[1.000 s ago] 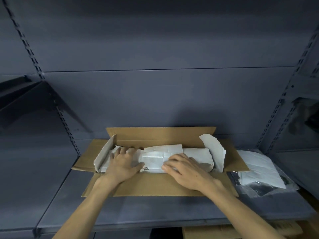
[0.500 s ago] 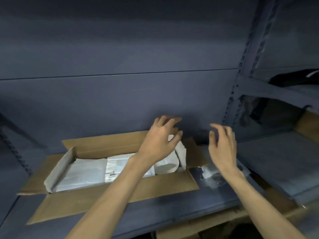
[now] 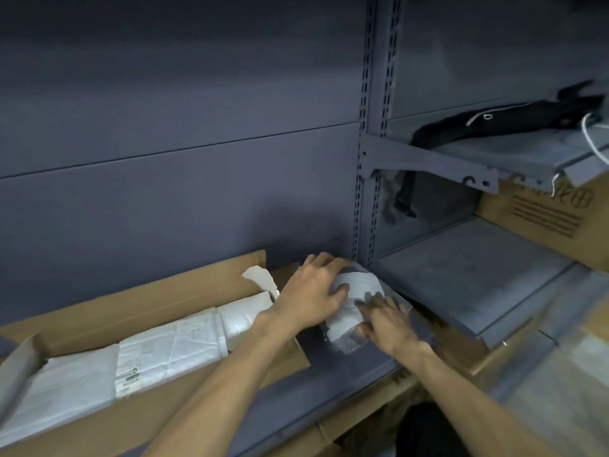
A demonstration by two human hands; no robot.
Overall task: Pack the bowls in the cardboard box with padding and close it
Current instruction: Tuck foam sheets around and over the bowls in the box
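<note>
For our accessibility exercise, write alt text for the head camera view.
Both hands, left hand and right hand, rest on a white paper bundle on a grey shelf, beside an open cardboard box lined with white padding.

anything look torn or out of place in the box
Yes: a ragged, torn-edged flap of white padding paper sticks up at the right end of the open cardboard box, above the flat white sheets.
</note>
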